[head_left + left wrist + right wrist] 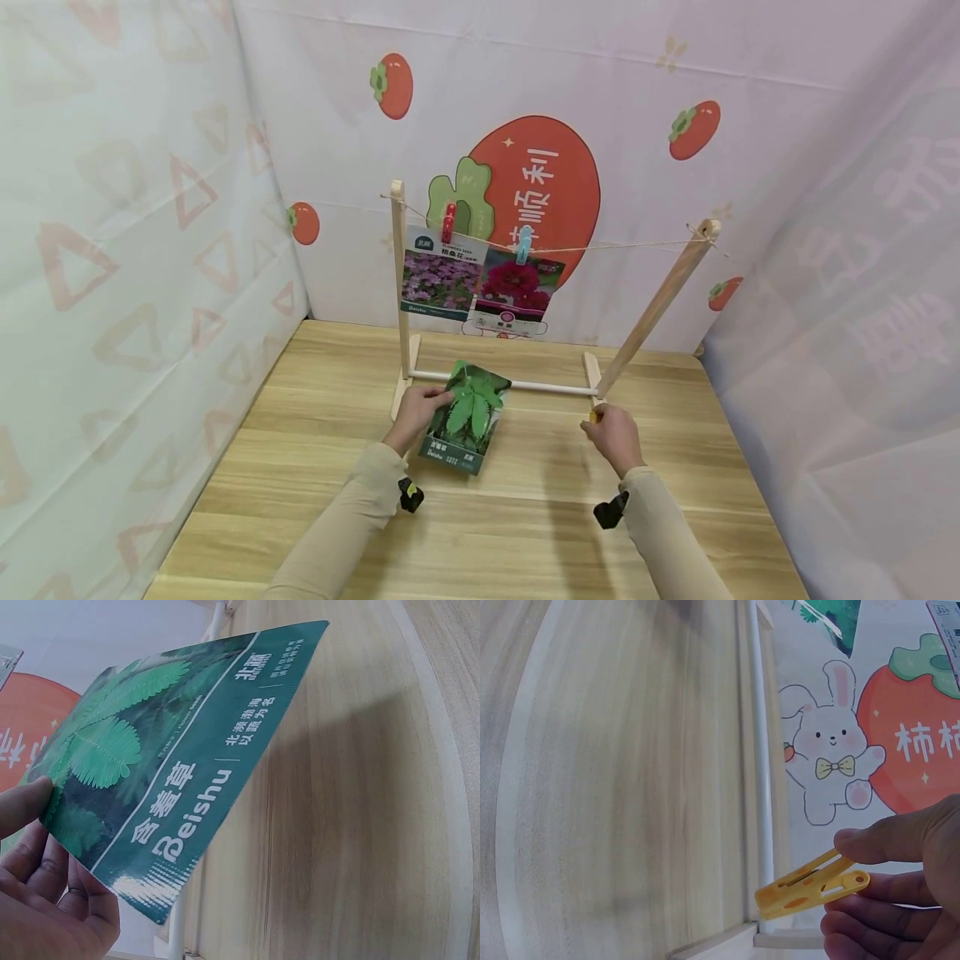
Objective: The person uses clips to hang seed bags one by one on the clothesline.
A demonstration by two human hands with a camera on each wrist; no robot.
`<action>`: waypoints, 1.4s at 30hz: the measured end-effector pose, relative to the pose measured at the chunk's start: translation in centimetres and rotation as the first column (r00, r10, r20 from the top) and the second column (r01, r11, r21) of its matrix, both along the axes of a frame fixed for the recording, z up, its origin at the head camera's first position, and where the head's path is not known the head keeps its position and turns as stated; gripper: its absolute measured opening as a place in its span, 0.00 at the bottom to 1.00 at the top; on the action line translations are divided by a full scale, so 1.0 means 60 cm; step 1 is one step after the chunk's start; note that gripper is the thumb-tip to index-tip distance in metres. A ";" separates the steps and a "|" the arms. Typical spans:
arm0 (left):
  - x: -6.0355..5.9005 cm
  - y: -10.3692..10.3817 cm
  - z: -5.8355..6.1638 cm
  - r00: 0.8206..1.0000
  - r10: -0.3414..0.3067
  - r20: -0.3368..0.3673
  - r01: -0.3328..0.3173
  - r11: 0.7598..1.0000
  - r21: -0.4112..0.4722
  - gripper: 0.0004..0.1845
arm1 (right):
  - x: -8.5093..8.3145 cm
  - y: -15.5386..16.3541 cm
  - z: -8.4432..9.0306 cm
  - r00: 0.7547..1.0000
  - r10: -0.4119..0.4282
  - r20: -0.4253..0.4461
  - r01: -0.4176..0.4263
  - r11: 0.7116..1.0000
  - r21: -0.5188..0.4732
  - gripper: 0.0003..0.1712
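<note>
We lift the green seed packet (468,412) by its left edge in our left hand (417,415), above the table (315,467); our right hand (613,433) pinches a yellow clothespin (811,885). We judge a level top edge clips best; the string (622,246) is free rightward, the leaning post (656,308) near.

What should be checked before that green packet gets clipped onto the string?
1. Left hand holds the green packet: ok, thumb and fingers pinch its edge.
2. Right hand holds the yellow clip: ok, pinched between thumb and fingers.
3. Clip's mouth open: not ok, it looks closed.
4. Free room on the string: ok, bare to the right of the blue clip.
5. Packet raised to the string: not ok, it is low, near the table.
6. Frame standing steady: cannot tell.
</note>
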State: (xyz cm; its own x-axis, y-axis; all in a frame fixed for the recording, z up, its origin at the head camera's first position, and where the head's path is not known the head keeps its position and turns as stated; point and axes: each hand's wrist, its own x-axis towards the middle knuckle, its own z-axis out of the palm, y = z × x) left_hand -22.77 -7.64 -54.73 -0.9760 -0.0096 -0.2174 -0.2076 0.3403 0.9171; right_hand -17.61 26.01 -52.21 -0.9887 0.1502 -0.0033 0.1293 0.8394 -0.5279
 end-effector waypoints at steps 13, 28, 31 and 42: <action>0.001 0.001 0.012 1.000 -0.006 -0.029 0.007 1.000 0.026 0.15 | -0.005 -0.009 0.024 1.000 0.012 0.027 -0.009 0.992 -0.126 0.19; -0.005 0.001 0.028 0.999 -0.005 -0.032 0.007 0.999 0.047 0.15 | -0.011 -0.006 0.050 0.998 0.045 -0.039 -0.049 0.993 -0.106 0.20; -0.005 0.001 0.030 1.000 -0.004 -0.027 0.005 0.999 0.042 0.15 | -0.012 -0.006 0.052 0.998 0.045 -0.036 -0.048 0.993 -0.106 0.19; -0.003 0.002 0.033 0.999 -0.016 -0.041 0.018 0.999 0.049 0.14 | -0.013 0.001 0.055 0.999 0.036 -0.012 -0.037 0.992 -0.117 0.20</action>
State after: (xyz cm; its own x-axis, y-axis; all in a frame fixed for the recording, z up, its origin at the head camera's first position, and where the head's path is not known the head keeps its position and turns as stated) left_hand -22.94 -7.52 -52.75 -0.9841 0.0170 -0.1770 -0.1640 0.2972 0.9406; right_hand -18.41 26.04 -48.93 -0.9935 0.1132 -0.0093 0.0942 0.7759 -0.6238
